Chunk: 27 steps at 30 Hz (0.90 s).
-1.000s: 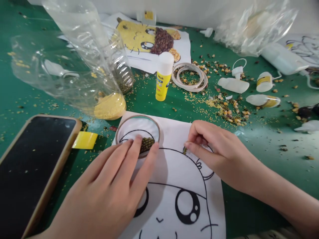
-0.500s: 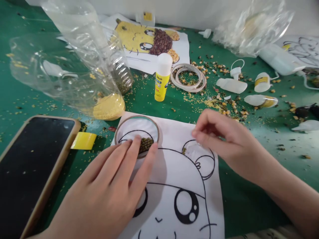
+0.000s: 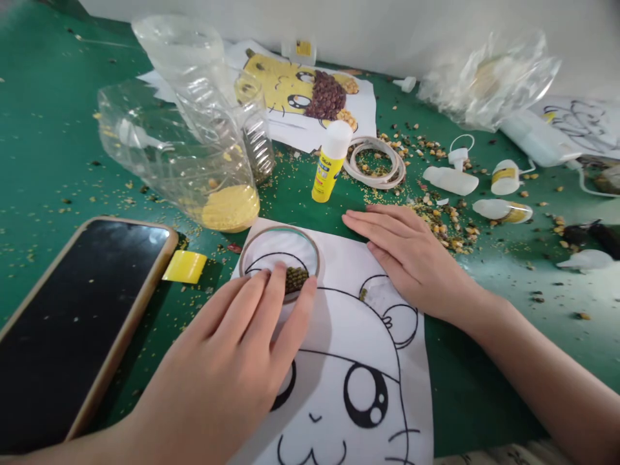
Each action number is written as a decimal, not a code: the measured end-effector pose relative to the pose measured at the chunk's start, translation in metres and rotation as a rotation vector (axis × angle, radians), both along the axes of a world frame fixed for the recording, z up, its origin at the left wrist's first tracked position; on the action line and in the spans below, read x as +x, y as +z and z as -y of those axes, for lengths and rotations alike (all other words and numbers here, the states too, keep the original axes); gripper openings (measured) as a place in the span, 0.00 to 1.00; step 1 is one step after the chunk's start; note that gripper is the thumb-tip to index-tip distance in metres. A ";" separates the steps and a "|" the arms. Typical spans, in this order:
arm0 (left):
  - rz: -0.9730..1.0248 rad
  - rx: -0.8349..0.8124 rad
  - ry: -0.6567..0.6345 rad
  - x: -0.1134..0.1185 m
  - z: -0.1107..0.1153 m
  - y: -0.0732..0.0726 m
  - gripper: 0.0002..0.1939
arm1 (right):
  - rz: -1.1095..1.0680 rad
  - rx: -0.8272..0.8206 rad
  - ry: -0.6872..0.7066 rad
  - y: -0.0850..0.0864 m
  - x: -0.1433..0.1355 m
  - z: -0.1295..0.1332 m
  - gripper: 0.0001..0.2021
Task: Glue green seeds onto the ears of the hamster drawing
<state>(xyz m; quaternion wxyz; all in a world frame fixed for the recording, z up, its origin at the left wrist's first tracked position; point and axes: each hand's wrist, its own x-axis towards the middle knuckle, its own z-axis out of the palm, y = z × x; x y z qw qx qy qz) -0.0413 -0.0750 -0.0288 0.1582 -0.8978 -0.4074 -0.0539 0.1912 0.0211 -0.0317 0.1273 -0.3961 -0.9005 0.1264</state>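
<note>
My left hand (image 3: 227, 349) lies spread over the left side of a paper with a cartoon animal drawing (image 3: 358, 336). Its fingertips reach into a thin ring (image 3: 317, 255) around the drawing's left ear, beside a patch of green beans (image 3: 296, 279). My right hand (image 3: 411, 258) rests flat at the paper's upper right edge, fingers extended and pointing left, holding nothing visible. Just below it is the drawing's right ear (image 3: 402, 323), with a few green beans at its left edge. A yellow glue stick (image 3: 328, 171) with a white cap stands behind the paper.
A phone (image 3: 82, 323) and a yellow tape piece (image 3: 185, 267) lie at left. Behind are a cut plastic bottle (image 3: 184, 155) with yellow grains (image 3: 230, 205), tape rings (image 3: 349, 161), small glue bottles (image 3: 450, 181), a plastic bag (image 3: 484, 84), scattered beans and a partly covered drawing (image 3: 271, 84).
My right hand has opened from a pinch above the right ear and now lies flat, farther left. My left hand stays on the ring and paper. The view has shifted slightly.
</note>
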 end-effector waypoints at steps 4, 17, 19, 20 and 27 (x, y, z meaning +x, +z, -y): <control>0.014 -0.012 -0.008 0.000 -0.002 0.000 0.24 | 0.028 0.040 -0.044 0.005 0.002 -0.002 0.19; 0.022 -0.013 0.001 0.001 0.000 -0.002 0.26 | 0.017 0.096 -0.205 0.007 0.010 -0.005 0.09; 0.019 -0.014 0.005 0.000 0.000 -0.002 0.26 | 0.015 0.088 -0.225 0.008 0.010 -0.005 0.07; 0.019 -0.015 0.008 0.000 -0.001 -0.002 0.26 | 0.006 0.076 -0.236 0.009 0.009 -0.005 0.06; 0.024 -0.033 0.010 0.000 0.000 -0.002 0.25 | -0.096 -0.246 -0.176 0.023 0.001 0.011 0.06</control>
